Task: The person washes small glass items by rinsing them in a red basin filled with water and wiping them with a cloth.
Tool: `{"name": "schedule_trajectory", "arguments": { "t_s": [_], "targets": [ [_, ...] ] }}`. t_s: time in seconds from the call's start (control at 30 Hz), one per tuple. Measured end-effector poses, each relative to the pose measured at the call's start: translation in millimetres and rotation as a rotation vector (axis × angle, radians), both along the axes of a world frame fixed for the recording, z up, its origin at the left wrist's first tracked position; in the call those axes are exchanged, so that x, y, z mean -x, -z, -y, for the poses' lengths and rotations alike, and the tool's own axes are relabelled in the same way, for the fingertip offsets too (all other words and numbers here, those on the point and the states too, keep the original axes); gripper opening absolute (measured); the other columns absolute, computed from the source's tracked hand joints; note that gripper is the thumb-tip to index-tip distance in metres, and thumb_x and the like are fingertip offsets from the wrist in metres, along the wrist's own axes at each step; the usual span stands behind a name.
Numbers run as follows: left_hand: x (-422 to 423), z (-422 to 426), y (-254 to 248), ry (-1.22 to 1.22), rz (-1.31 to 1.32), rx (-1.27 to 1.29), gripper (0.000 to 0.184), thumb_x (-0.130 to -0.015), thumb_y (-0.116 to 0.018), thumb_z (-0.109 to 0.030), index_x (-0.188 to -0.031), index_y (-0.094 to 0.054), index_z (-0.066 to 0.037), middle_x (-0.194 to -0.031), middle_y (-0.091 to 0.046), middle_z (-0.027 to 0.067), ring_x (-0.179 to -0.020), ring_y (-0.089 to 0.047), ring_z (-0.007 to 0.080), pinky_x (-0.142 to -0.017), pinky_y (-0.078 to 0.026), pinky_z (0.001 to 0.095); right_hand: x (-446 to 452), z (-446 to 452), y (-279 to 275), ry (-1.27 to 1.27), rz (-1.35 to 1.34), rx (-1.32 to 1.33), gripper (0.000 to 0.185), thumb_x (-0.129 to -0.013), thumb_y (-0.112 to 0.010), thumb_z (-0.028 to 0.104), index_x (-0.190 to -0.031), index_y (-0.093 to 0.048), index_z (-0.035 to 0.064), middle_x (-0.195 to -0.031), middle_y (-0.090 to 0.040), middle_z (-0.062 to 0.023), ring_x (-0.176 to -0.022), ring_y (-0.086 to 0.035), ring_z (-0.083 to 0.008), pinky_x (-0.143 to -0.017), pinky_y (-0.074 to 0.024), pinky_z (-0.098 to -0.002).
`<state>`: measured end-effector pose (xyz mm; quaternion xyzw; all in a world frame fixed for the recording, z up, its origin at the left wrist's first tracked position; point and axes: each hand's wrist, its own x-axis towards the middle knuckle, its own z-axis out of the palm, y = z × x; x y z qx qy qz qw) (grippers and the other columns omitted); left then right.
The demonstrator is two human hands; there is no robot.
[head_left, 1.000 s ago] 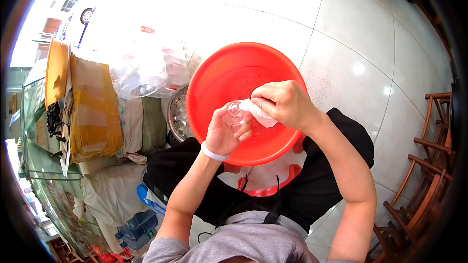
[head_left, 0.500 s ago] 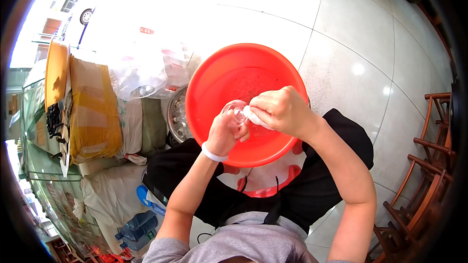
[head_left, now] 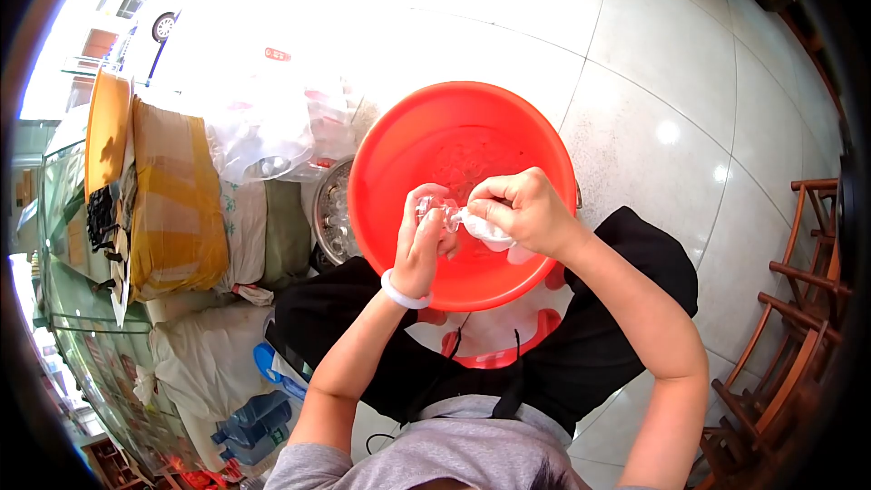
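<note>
Turned since the earlier frame, your glass (head_left: pixel 430 209) now lies side-on to the view instead of showing its round face, while both hands have stayed over the basin (head_left: pixel 399 154). You have it between the thumb and fingers of your left hand (head_left: pixel 417 249), above the basin and a little left of its middle, with its narrower end pointing at your right hand (head_left: pixel 535 209). Those right fingers are closed on the white cloth (head_left: pixel 488 231), pinching it by the top so the rest hangs below, and its upper part meets the narrower end of the glass. How hard either hand squeezes, you cannot tell from here. Hold the glass steady and let the cloth hand do the fine work: a light pinch close to the contact gives you more control than a fistful. Turn the glass in small steps with your left fingers rather than twisting against them, since a thin part would likely take bending badly and wet glass slips. Support the wide end well, and keep everything well inside the basin's edge, away from the hard floor (head_left: pixel 653 109). Mind your left elbow too, as the metal bowl (head_left: pixel 319 209) of clear pieces sits just beside the basin's left edge.
</note>
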<state>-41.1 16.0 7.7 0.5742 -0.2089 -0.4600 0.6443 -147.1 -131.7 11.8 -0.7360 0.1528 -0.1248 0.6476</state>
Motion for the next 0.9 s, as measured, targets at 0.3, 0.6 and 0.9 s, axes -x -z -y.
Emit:
{"name": "schedule_trajectory", "arguments": {
  "t_s": [0.3,0.6,0.9],
  "targets": [
    [-2.7,4.9,-21.1,-0.06,0.12,-0.044,0.032,-0.093,-0.035,-0.027,-0.114,-0.039,-0.004,-0.083,-0.05,0.0058,-0.053,-0.038,0.0114,-0.049,-0.037,0.0264,-3.8,-5.7,4.4,0.045,-0.013,-0.93,0.015,-0.083,-0.06,0.012,-0.086,-0.065,-0.0018,-0.075,-0.063,-0.0035,-0.064,-0.058,-0.0084,-0.058,-0.0464,-0.0217],
    [-9.3,2.8,-27.9,0.064,-0.27,-0.218,0.035,-0.095,-0.03,-0.038,-0.097,-0.047,-0.007,-0.059,-0.042,0.0031,-0.037,-0.027,0.0095,-0.035,-0.025,0.0241,-2.0,4.3,-9.2,0.033,0.157,-0.022,0.01,-0.074,-0.061,0.005,-0.08,-0.065,-0.0017,-0.064,-0.061,-0.0133,-0.057,-0.06,-0.0162,-0.054,-0.0459,-0.0256],
    [-26.5,2.5,-20.0,0.466,-0.813,-0.355,0.051,-0.092,-0.026,-0.053,-0.088,-0.052,-0.01,-0.056,-0.043,0.0019,-0.038,-0.027,0.0096,-0.036,-0.024,0.0239,7.4,3.7,-10.3,-0.15,0.223,0.409,0.005,-0.076,-0.061,0.002,-0.077,-0.061,-0.0025,-0.067,-0.062,-0.0125,-0.059,-0.061,-0.0244,-0.055,-0.0475,-0.0299]
  ]
}}
